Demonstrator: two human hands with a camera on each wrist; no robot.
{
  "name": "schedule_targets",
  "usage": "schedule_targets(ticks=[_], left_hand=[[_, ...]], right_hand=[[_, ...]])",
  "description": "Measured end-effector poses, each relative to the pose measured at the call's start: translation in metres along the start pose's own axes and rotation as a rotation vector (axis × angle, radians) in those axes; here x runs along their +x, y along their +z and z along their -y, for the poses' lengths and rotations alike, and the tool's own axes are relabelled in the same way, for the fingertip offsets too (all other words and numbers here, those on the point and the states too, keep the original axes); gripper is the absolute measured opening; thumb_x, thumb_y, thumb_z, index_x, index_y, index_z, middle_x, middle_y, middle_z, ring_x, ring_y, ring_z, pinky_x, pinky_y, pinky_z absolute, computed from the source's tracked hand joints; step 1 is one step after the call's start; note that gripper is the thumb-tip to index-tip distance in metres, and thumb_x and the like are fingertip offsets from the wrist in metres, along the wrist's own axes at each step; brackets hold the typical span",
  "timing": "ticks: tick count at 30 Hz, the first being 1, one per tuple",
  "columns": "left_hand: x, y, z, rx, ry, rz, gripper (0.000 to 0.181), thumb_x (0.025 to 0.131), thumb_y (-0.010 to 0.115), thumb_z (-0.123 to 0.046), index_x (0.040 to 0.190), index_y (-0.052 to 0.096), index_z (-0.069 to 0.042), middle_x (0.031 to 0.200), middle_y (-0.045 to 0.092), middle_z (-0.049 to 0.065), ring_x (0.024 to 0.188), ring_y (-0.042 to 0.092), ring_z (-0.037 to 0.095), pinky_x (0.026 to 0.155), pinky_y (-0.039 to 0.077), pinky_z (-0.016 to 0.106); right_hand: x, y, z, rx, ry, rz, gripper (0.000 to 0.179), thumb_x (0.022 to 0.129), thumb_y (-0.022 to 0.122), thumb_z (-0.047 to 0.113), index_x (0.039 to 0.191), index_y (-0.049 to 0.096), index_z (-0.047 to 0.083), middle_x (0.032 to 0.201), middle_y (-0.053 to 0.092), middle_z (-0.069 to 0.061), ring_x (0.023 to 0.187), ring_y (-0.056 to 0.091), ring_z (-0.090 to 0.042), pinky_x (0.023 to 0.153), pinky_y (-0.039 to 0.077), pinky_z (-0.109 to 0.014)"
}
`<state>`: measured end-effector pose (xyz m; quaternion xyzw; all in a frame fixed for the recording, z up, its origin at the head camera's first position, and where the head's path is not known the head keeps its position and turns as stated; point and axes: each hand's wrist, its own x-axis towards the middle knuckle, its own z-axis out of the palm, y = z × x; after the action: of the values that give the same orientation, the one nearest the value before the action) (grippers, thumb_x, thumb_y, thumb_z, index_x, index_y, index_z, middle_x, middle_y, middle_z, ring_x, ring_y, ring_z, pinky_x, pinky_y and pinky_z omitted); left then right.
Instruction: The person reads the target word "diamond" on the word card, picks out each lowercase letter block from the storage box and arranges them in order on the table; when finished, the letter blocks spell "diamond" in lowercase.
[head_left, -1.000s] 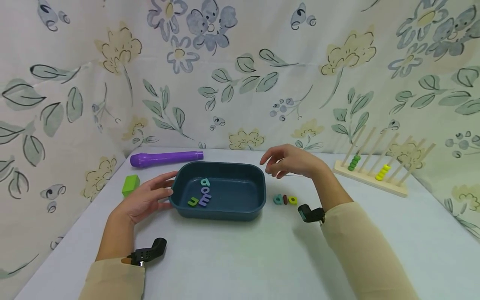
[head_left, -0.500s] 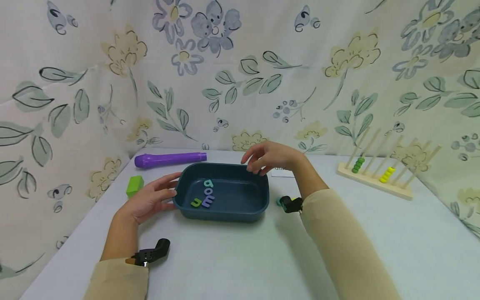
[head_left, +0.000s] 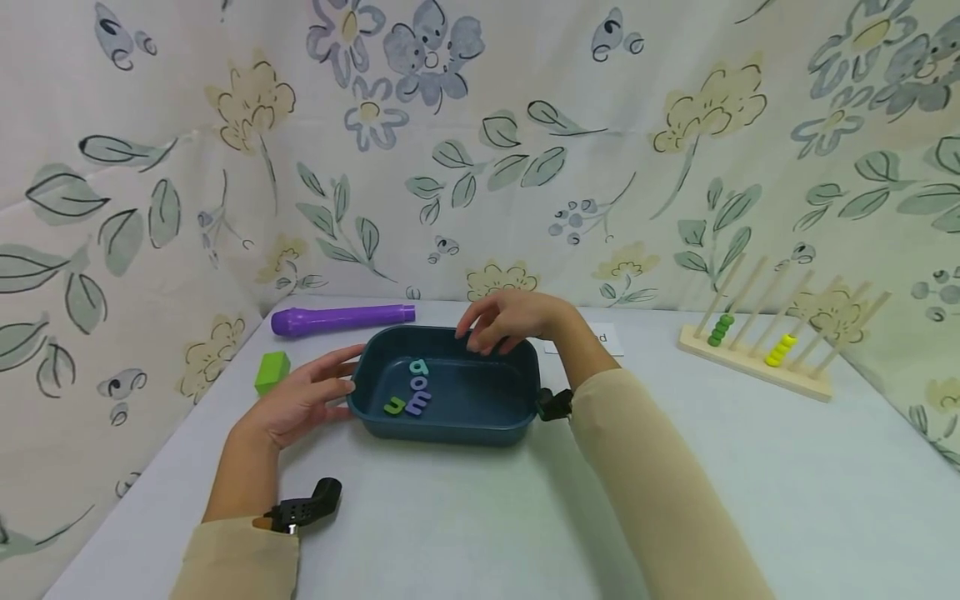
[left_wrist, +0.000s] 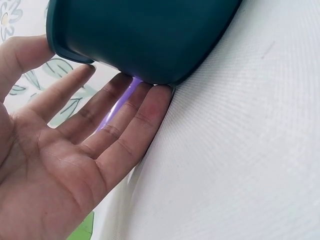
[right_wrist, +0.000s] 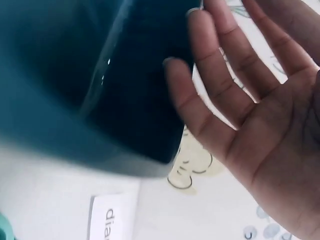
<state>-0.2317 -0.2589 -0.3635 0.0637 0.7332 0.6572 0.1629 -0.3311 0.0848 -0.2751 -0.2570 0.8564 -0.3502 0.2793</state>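
A dark teal plastic bin (head_left: 450,429) stands on the white table. Several letters lie in its left half: a teal one (head_left: 418,367), a purple o (head_left: 418,383), a purple m (head_left: 417,403) and a green one (head_left: 394,406). My left hand (head_left: 300,402) rests against the bin's left end; in the left wrist view its straight fingers (left_wrist: 132,127) touch the outer wall and the thumb is at the rim. My right hand (head_left: 513,321) hovers over the bin's back right part, fingers loosely bent, holding nothing.
A purple toy microphone (head_left: 341,319) and a green block (head_left: 272,372) lie at the left. Behind my right wrist is a white card (head_left: 606,337) with printed letters. A wooden peg rack (head_left: 753,364) with green and yellow beads stands back right, before a flowered cloth (head_left: 480,208).
My right hand has moved left from beside the bin to over its back right part. Its forearm now hides the letters right of the bin. My left hand has stayed at the bin.
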Motion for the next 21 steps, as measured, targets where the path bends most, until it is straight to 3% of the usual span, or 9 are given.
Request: schedule_targets(ticks=[12, 21], left_hand=[[-0.002, -0.004, 0.001, -0.007, -0.006, -0.009, 0.070, 0.103, 0.061, -0.020, 0.164, 0.029, -0.018, 0.167, 0.028, 0.020, 0.135, 0.051, 0.028, 0.103, 0.057, 0.044], [-0.001, 0.000, -0.001, -0.007, -0.005, -0.008, 0.069, 0.102, 0.061, -0.019, 0.164, 0.030, -0.017, 0.167, 0.029, 0.020, 0.135, 0.052, 0.029, 0.102, 0.057, 0.043]], right_hand=[[0.024, 0.006, 0.008, -0.034, 0.004, 0.084, 0.038, 0.095, 0.073, 0.026, 0.131, 0.069, 0.016, 0.118, 0.075, 0.000, 0.108, 0.069, -0.020, 0.097, 0.055, -0.048], [0.035, 0.013, 0.010, 0.012, -0.018, 0.136, 0.038, 0.096, 0.071, 0.020, 0.134, 0.067, 0.015, 0.124, 0.073, -0.006, 0.111, 0.068, -0.023, 0.099, 0.056, -0.048]])
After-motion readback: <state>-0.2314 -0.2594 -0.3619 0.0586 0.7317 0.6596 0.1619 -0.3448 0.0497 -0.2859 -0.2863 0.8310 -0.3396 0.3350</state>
